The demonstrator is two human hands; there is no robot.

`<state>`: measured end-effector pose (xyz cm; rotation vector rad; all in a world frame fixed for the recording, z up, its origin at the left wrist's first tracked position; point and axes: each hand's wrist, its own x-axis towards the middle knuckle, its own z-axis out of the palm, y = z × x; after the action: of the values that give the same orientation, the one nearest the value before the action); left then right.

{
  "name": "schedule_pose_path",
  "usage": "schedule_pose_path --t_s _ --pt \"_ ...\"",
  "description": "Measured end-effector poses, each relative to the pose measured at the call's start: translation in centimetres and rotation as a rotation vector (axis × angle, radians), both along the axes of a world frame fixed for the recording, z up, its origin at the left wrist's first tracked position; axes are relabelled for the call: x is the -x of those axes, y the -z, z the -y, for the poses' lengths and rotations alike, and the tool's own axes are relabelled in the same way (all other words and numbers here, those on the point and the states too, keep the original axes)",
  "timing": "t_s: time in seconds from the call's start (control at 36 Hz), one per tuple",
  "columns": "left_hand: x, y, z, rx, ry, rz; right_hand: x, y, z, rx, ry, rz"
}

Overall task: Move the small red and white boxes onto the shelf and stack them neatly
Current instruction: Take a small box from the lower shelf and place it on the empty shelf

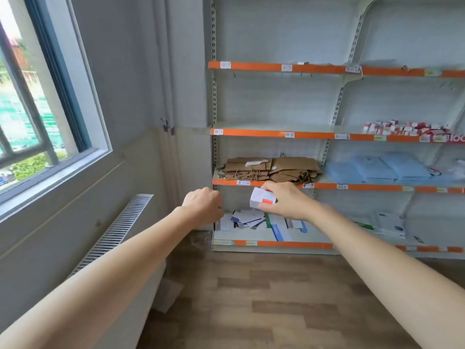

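Note:
My right hand point(289, 201) grips a small white box with a red patch point(261, 199), held in the air in front of the shelf unit, just below the orange edge of the shelf with brown paper bags. My left hand point(203, 205) hangs beside it to the left with its fingers curled away from the camera; whether it holds anything is hidden. Several small red and white boxes point(402, 128) lie in a loose row on the shelf point(276, 133) higher up at the right.
Brown paper bags point(271, 168) and blue packets point(377, 170) fill the shelf at hand height. Mixed white and blue boxes point(254, 220) lie on the bottom shelf. A radiator point(118, 227) and a window point(37, 109) stand at the left, above a wooden floor.

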<state>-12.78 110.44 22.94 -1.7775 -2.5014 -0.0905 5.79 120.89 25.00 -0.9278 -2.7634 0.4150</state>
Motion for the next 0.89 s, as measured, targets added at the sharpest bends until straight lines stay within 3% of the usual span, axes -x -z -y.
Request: schedule_pose_path --t_s 0.22,0.58,0.69,0.89 --pt "5.6 1.1 -8.7 0.003 -0.020 0.085 7.2 1.7 -9.5 -0.018 -0.062 0.075" --pt "16.9 -0.5 -23.6 0.023 0.073 0.076 15.8 0.9 -23.3 0.008 0.047 0.046" --pt "18.2 1.1 -28.7 0.060 0.139 0.115 16.8 1.1 -27.4 -0.045 0.040 0.172" --pt "18.9 5.2 -38.3 0.142 0.211 0.166 18.6 3.3 -35.7 -0.029 0.028 0.182"
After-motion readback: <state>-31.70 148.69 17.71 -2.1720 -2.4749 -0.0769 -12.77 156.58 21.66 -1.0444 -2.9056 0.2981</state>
